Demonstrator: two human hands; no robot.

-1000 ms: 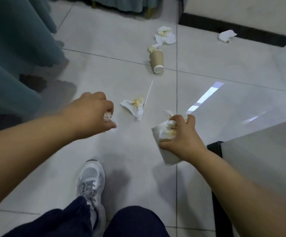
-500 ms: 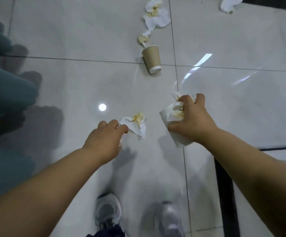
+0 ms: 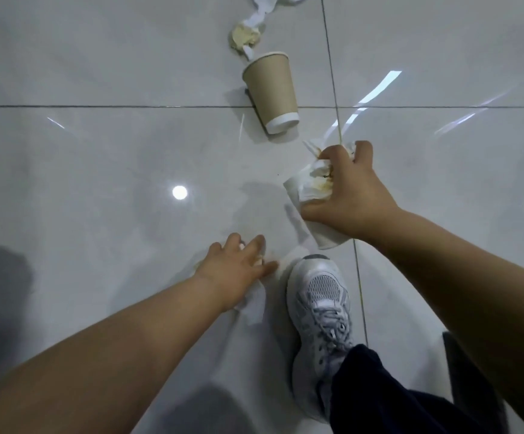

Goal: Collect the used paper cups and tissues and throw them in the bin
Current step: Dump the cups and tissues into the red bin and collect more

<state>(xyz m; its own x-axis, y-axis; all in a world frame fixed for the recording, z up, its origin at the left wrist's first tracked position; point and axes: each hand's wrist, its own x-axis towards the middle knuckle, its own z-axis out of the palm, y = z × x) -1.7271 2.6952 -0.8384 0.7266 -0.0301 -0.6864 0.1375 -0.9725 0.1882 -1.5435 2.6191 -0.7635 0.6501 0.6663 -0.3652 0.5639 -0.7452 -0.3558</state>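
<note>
My right hand [image 3: 348, 195] grips a white paper cup [image 3: 328, 238] stuffed with brown-stained tissues [image 3: 315, 178], held just above the floor. My left hand [image 3: 238, 269] is down on a white tissue [image 3: 254, 306] lying on the tiles beside my shoe; its fingers curl over the tissue, and white bits show between them. A brown paper cup [image 3: 270, 89] lies on its side farther ahead. Beyond it are a yellow-stained crumpled tissue [image 3: 245, 37] and another white tissue [image 3: 267, 4] at the top edge.
My white sneaker [image 3: 317, 299] stands right of my left hand, with a dark trouser leg below it. A thin white stick [image 3: 241, 126] lies left of the brown cup. A dark furniture leg [image 3: 464, 374] shows at the lower right. The floor is glossy grey tile.
I have bent lower and stepped forward, so the brown cup is nearer. My left hand moved onto the stained floor tissue and now covers it. My right hand still holds the stuffed cup.
</note>
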